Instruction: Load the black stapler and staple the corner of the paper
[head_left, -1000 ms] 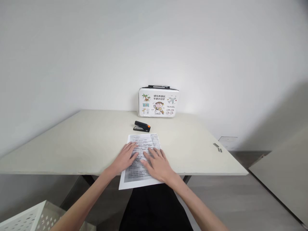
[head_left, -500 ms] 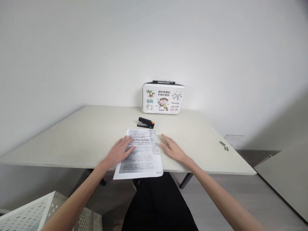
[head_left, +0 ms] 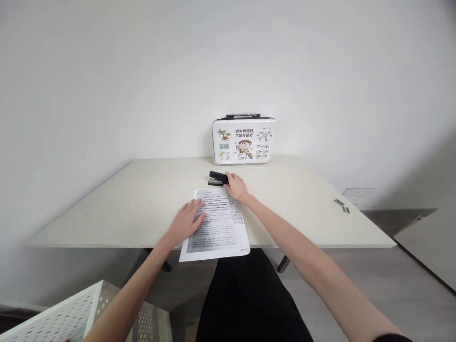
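Observation:
A printed sheet of paper [head_left: 217,232] lies on the pale table, its lower edge jutting past the table's front edge. Whether more sheets lie under it I cannot tell. My left hand [head_left: 185,219] rests flat on the sheet's left side, fingers spread. Just beyond the paper's top edge is a black stapler [head_left: 217,177], lying with its open jaw to the left. My right hand [head_left: 235,186] grips the stapler's right end, fingers closed round it and hiding that end.
A white travel case [head_left: 242,141] with cartoon prints stands at the back against the wall. Several small staple strips [head_left: 342,206] lie at the table's [head_left: 302,213] right. A white perforated basket [head_left: 71,311] stands on the floor at the lower left.
My right hand has moved from beside the paper forward and left to the stapler and closed on its right end. My left hand stays on the paper. The view has shifted slightly.

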`<action>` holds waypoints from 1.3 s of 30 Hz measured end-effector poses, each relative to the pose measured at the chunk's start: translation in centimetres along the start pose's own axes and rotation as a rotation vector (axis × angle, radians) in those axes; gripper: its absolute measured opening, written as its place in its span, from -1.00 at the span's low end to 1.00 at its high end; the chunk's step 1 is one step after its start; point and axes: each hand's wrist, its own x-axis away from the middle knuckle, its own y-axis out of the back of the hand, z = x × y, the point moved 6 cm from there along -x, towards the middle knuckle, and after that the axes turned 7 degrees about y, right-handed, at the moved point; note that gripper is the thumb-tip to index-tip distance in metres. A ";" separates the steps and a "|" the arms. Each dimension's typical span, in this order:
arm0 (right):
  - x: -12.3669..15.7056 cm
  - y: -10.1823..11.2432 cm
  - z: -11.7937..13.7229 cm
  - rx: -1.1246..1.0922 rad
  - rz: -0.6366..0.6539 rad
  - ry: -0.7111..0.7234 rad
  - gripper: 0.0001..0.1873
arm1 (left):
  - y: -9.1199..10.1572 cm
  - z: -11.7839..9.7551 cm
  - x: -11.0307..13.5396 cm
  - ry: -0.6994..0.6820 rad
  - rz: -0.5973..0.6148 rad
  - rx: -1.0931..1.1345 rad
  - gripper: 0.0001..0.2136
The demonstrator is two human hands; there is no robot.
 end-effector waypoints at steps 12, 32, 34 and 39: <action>3.0 4.2 -6.6 0.051 0.032 -0.005 -0.68 | 0.3 -0.7 0.6 -0.011 0.022 0.033 -0.50; 19.6 16.2 -14.2 -0.194 0.122 -0.007 -0.57 | 0.1 -0.7 0.3 -0.004 0.063 -0.096 -0.35; 20.8 16.1 -14.2 -0.275 0.106 -0.047 -0.51 | 0.1 -0.7 0.2 0.000 0.071 -0.099 -0.32; 22.7 15.1 -13.7 -0.388 -0.023 -0.143 -0.41 | 0.5 -0.6 -0.1 0.055 0.069 -0.066 -0.28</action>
